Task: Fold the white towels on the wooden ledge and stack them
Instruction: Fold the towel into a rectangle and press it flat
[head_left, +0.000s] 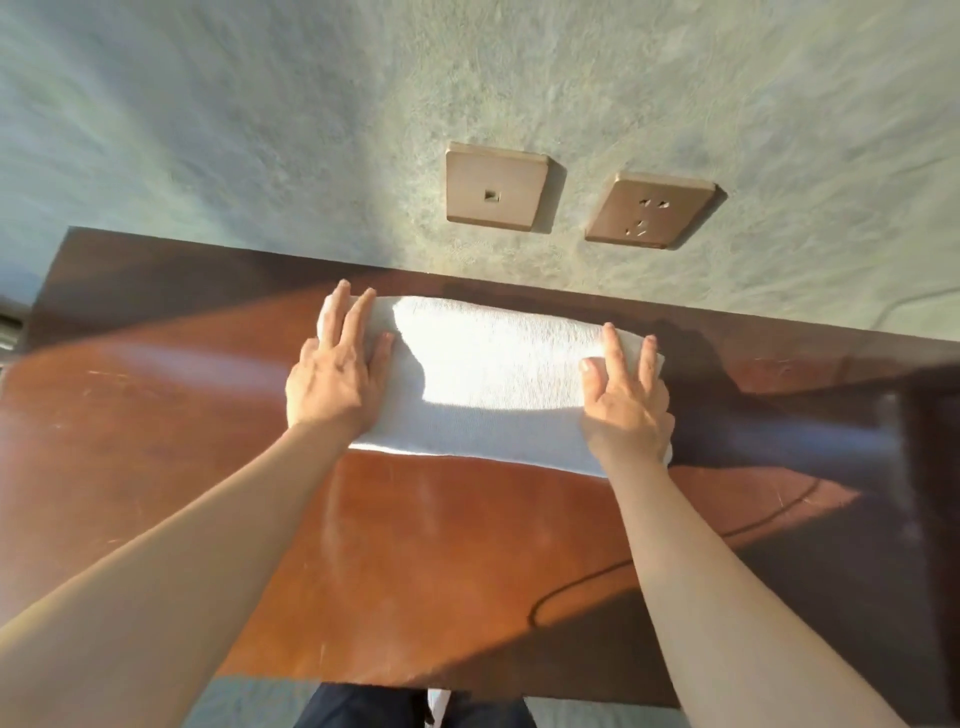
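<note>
One white towel (488, 379) lies on the wooden counter (156, 441), toward its far edge, close under the wall (311, 130). Left hand (337, 374) rests palm-down on the towel's left end, fingers spread and flat, fingertips reaching the far left corner. Right hand (626, 400) lies palm-down on the right end, fingers likewise splayed and pressed flat; neither hand pinches cloth. The towel spans the gap between the two hands, its ends tucked under the palms. Long axis runs left to right, roughly along the wall, the right end sitting slightly nearer the camera than the left. Shape: a folded oblong band, several layers thick by the look of the rounded near edge, though the layer count cannot be told. Surface is fine terry, plain white. A bright sun patch falls across the middle; the near strip and both ends lie in shade. Counter is reddish-brown, glossy, scuffed, sunlit in the centre and dark along the far and right margins. A thin cord (649, 561) curves over the counter near the right forearm. Two bronze wall plates above the towel: a switch (496, 187) and a socket (649, 210).
</note>
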